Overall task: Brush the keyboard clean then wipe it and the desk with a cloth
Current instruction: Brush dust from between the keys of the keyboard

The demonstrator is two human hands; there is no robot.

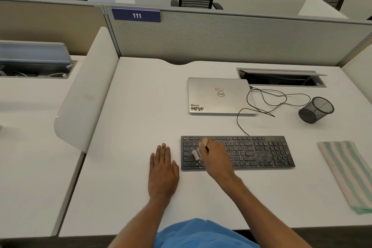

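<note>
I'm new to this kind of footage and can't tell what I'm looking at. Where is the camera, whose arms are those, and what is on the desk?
There is no machine here. A person wears one wide-angle camera on the head, looking down at their own bare hands. The left hand lies flat on the white desk, beside the dusty black keyboard. The right hand holds a small pinkish brush over the keyboard's left keys. Farther back lie a closed silver laptop and a loose black cable. To the right sit a black mesh cup and a green-and-cream striped cloth, untouched.
</note>
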